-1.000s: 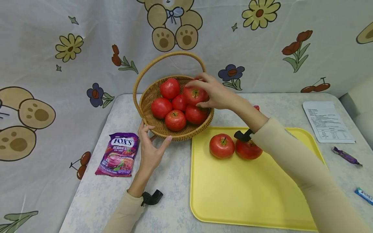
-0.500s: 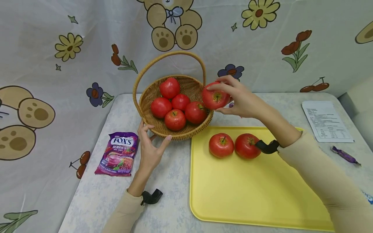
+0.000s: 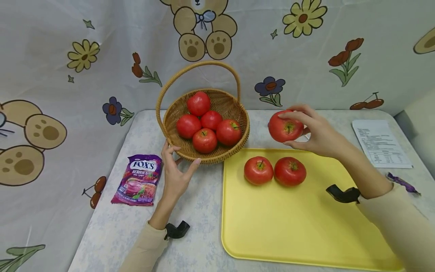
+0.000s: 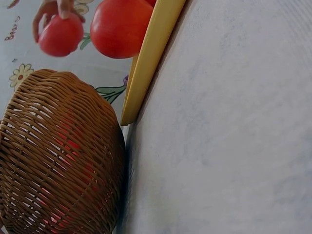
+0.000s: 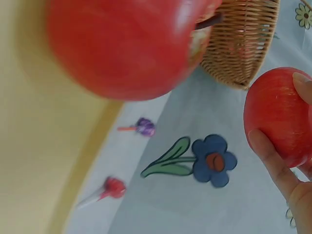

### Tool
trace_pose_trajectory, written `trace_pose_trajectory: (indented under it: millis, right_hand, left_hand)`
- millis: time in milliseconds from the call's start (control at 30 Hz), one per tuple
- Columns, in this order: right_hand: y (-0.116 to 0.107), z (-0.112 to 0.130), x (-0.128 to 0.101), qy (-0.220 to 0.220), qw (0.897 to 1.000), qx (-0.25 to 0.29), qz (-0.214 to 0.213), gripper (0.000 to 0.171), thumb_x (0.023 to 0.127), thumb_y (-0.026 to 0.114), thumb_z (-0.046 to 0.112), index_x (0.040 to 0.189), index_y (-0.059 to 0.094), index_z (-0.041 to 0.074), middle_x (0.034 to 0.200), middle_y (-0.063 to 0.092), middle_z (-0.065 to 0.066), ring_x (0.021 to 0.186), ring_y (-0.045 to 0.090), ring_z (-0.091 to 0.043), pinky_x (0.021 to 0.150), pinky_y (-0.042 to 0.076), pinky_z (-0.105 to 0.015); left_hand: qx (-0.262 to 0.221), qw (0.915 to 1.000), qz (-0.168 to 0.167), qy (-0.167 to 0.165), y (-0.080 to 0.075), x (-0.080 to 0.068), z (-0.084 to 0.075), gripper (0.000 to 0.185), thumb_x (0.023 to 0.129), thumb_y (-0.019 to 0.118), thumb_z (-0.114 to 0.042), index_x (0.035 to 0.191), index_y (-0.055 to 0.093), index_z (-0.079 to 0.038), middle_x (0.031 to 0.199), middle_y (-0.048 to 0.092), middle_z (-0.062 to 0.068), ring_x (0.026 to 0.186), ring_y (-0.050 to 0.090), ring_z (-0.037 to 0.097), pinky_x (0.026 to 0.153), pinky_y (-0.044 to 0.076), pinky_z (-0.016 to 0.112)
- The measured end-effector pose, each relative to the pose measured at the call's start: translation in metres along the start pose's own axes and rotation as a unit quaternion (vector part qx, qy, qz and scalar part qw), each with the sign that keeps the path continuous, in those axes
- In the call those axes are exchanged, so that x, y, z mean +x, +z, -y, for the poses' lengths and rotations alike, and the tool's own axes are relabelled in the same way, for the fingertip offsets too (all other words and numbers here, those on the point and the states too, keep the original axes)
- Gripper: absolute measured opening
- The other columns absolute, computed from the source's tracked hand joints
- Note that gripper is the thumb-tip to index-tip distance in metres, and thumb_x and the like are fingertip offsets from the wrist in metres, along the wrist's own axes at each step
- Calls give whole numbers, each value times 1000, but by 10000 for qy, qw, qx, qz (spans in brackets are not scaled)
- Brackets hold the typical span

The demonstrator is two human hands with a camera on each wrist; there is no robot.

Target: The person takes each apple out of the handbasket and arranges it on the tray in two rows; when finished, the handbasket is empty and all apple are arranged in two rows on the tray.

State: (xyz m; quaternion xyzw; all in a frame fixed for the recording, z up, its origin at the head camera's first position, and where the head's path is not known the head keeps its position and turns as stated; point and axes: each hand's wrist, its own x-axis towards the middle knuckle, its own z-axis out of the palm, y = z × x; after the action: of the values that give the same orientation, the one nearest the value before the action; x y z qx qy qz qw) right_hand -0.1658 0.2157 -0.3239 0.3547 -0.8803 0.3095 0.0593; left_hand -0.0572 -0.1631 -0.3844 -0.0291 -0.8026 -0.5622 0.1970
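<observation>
My right hand (image 3: 316, 130) holds a red apple (image 3: 283, 130) between thumb and fingers, raised above the table beyond the far edge of the yellow tray (image 3: 289, 226). The right wrist view shows fingertips on both sides of this apple (image 5: 273, 117). My left hand (image 3: 175, 177) grips the near left rim of the wicker basket (image 3: 234, 151), its thumb spread along the front. Several red apples (image 3: 204, 140) lie inside the basket, which has a tall arched handle (image 3: 197, 65). Two apples, a left one (image 3: 258, 172) and a right one (image 3: 290, 172), sit side by side on the tray.
A purple candy bag (image 3: 139, 179) lies left of my left hand. To the right are a printed sheet (image 3: 380, 141) and a purple wrapped candy (image 3: 402, 183). Two lollipops, one purple (image 5: 145, 126) and one red (image 5: 114, 187), lie past the tray edge. A patterned cloth (image 3: 306, 75) hangs behind.
My right hand has lifted an apple out of the basket and carried it right, beyond the tray's far edge. The left hand and the basket have stayed in place.
</observation>
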Motion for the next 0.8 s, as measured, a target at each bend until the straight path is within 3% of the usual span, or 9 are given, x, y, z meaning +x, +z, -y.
trace_pose_trajectory:
  millis: [233, 367, 600, 800]
  right_hand:
    - [-7, -16, -48, 454, 9988, -25, -207, 85, 60, 88, -8, 136, 56, 13, 135, 47, -10, 115, 39, 8, 72, 46, -3]
    - [-8, -23, -71, 663, 9975, 174, -169, 85, 59, 88, -10, 135, 56, 11, 133, 46, -5, 116, 39, 8, 69, 48, -5]
    - [-9, -38, -107, 1065, 9936, 351, -139, 87, 58, 87, -13, 135, 54, 9, 131, 42, 17, 113, 43, 6, 66, 51, -9]
    - [-2, -47, -124, 1154, 9912, 623, 159, 85, 59, 87, -11, 134, 54, 9, 131, 47, 8, 113, 45, 5, 66, 54, -14]
  left_hand:
    - [0, 10000, 25, 36, 0, 0, 0, 58, 84, 74, -7, 122, 34, 11, 158, 3, 30, 145, 17, 46, 100, 42, 61]
    - [22, 10000, 6, 55, 0, 1, 1, 58, 84, 74, -8, 122, 34, 11, 158, 4, 30, 145, 17, 45, 100, 42, 62]
    - [26, 10000, 0, 91, 0, 1, 2, 58, 84, 74, -7, 122, 34, 11, 157, 5, 30, 145, 17, 46, 99, 42, 62]
    - [30, 9999, -25, 125, -1, 1, 3, 58, 83, 74, -6, 122, 34, 11, 157, 5, 31, 145, 18, 46, 99, 43, 62]
